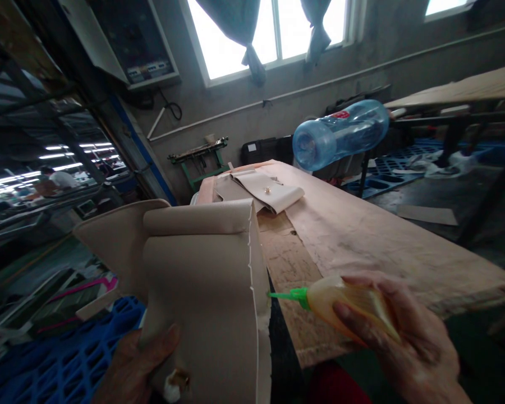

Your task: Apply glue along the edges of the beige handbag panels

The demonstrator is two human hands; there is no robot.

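Observation:
My left hand (137,359) grips a large beige leather-like panel (206,280) at its lower left, thumb on the face and fingers behind. The panel's right edge is rough, and a gold-coloured metal fitting (183,381) shows near its bottom. In my right hand (408,336) lies a squeeze bottle (332,303) of yellowish liquid, fingers wrapped round its body. Its green nozzle (288,295) points left, with the tip at the panel's right edge; I cannot tell whether liquid is coming out.
Another beige piece with a metal stud (267,191) lies on the cloth-covered table (340,235). A big blue water bottle (340,134) is beyond the table's right side. Blue plastic pallets (67,359) are at lower left. An electrical box (130,45) hangs on the wall.

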